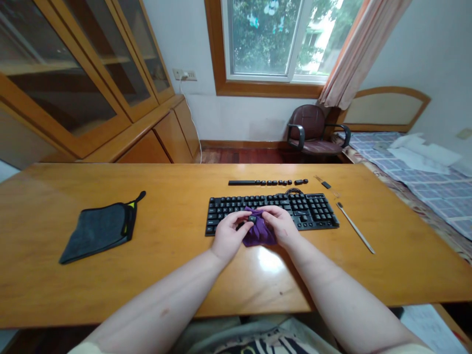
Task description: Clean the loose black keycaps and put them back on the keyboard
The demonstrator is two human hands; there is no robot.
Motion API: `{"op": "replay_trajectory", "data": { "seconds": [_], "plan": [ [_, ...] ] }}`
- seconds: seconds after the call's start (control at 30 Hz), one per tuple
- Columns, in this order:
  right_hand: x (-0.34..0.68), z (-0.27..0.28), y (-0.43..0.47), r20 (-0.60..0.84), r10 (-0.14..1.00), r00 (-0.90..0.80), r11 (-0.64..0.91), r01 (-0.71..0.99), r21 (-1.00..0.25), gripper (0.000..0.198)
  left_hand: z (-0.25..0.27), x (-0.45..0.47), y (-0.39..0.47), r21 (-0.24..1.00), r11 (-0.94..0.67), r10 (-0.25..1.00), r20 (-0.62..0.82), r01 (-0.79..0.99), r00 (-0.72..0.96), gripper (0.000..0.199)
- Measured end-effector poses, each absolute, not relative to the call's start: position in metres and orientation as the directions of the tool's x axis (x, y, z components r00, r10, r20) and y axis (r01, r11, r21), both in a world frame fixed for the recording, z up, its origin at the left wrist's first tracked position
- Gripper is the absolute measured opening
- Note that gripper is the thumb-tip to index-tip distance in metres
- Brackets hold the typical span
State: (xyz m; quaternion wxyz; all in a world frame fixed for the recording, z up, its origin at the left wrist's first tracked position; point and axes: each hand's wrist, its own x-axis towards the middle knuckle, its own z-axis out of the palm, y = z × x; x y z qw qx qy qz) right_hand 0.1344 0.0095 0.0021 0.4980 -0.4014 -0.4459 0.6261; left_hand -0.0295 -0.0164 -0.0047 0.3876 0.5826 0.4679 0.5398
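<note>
Between finger and thumb my left hand (230, 234) pinches a small black keycap (252, 219). My right hand (280, 225) is closed on a purple cloth (261, 233), which hangs in folds below the fingers and lies against the keycap. Both hands are over the front edge of a black keyboard (317, 211), hiding part of its middle. Behind the keyboard stretches a row of loose black keycaps (275, 182), with a long spacebar (241, 183) at its left end.
A folded grey cloth (99, 228) lies at left on the wooden table (162, 280). To the keyboard's right are a thin brush (356, 227) and a small wire tool with a dark handle (326, 185). Beyond the table stand an office chair (313, 130) and a bed (398, 152).
</note>
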Motion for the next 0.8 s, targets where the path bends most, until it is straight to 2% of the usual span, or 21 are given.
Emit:
{"op": "replay_trajectory", "data": {
  "seconds": [0.17,0.27,0.43,0.63,0.8],
  "plan": [
    [0.132,0.001,0.01,-0.117,0.982,-0.148,-0.166,-0.378,-0.911,0.031,0.003,-0.033,-0.015,0.985,-0.171,0.981,0.168,-0.019,-0.091,0.023],
    [0.133,0.002,0.01,-0.124,0.983,-0.135,-0.162,-0.323,-0.932,0.034,0.006,-0.034,-0.014,0.99,-0.132,0.987,0.127,-0.049,-0.095,0.023],
    [0.133,0.001,0.008,-0.085,0.975,-0.207,-0.124,-0.181,-0.976,0.031,0.007,-0.03,-0.017,0.99,-0.125,0.992,0.123,-0.069,-0.033,0.02],
    [0.132,0.002,0.007,-0.019,0.962,-0.273,-0.078,-0.204,-0.976,0.027,0.005,-0.029,-0.017,0.991,-0.033,0.999,0.03,-0.127,-0.025,0.022],
    [0.128,0.001,0.007,-0.034,0.987,-0.16,-0.068,-0.215,-0.974,0.021,0.005,-0.027,-0.017,0.979,0.085,0.996,-0.09,-0.187,-0.02,0.018]
  ]
}}
